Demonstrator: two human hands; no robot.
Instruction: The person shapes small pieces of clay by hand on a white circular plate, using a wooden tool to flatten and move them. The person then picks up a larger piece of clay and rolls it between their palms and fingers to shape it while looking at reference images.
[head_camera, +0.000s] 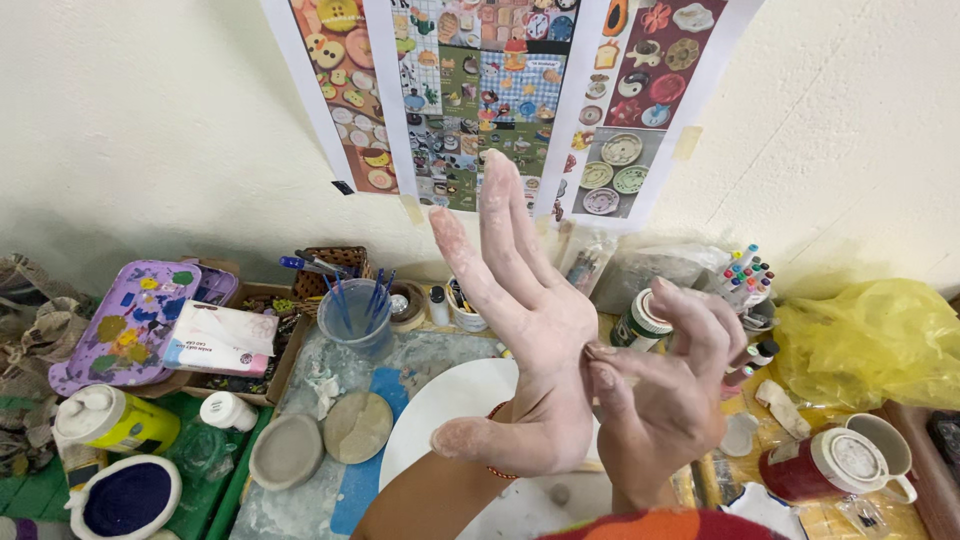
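Note:
My left hand (520, 330) is raised palm-up with fingers spread, dusted with pale dried clay. A thin red-orange band circles its wrist. My right hand (665, 385) is beside it, fingers curled, its fingertips touching the edge of the left palm near the little finger. Neither hand holds anything. Below them lies a white round board (445, 415). Two flat grey clay discs (322, 440) rest on the mottled mat to the left.
A clear cup of blue brushes (355, 310), a purple paint-smeared tray (125, 325), a tissue pack (220, 340), a yellow bottle (115, 420), a red mug (835, 465), marker pens (748, 275), a yellow plastic bag (870, 340) and picture sheets (500, 100) taped to the wall.

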